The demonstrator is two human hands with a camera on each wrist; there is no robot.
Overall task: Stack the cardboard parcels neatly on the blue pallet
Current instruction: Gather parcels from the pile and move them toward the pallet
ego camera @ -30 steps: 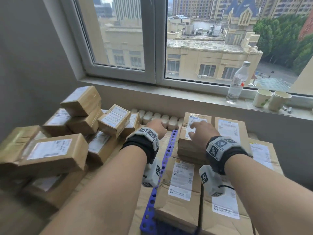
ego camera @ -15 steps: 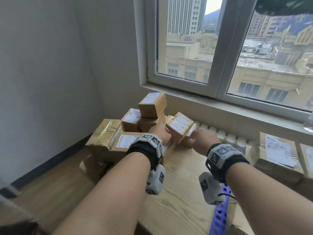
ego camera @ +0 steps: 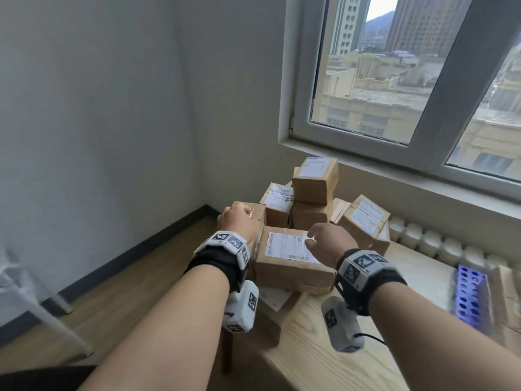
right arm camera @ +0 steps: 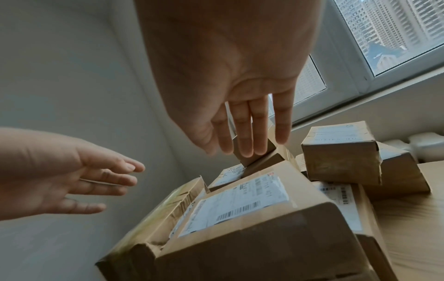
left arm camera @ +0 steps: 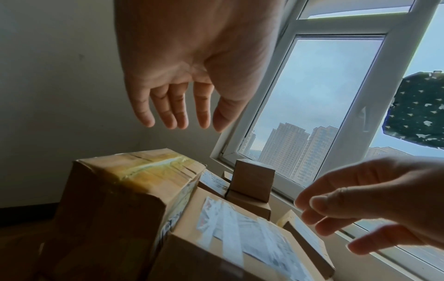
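Note:
A heap of several cardboard parcels (ego camera: 313,198) sits at the left end of the wooden table. Nearest me lies a flat parcel with a white label (ego camera: 293,258) (right arm camera: 242,213); a tape-wrapped parcel (left arm camera: 134,182) stands at its left. My left hand (ego camera: 239,221) (left arm camera: 177,114) hovers over the taped parcel, fingers straight, holding nothing. My right hand (ego camera: 327,241) (right arm camera: 245,140) hangs above the labelled parcel, fingers stretched out, touching nothing. The blue pallet (ego camera: 469,294) shows blurred at the right edge.
The wooden table (ego camera: 366,348) runs under the window sill (ego camera: 423,179). A white radiator (ego camera: 439,244) lines the wall behind it. A grey wall and dark skirting close the left side, with wooden floor (ego camera: 112,292) below the table's left edge.
The view has swung left, from the pallet to the heap of loose parcels. Both hands have left the stacked parcels and moved over the heap, now above the labelled and taped parcels.

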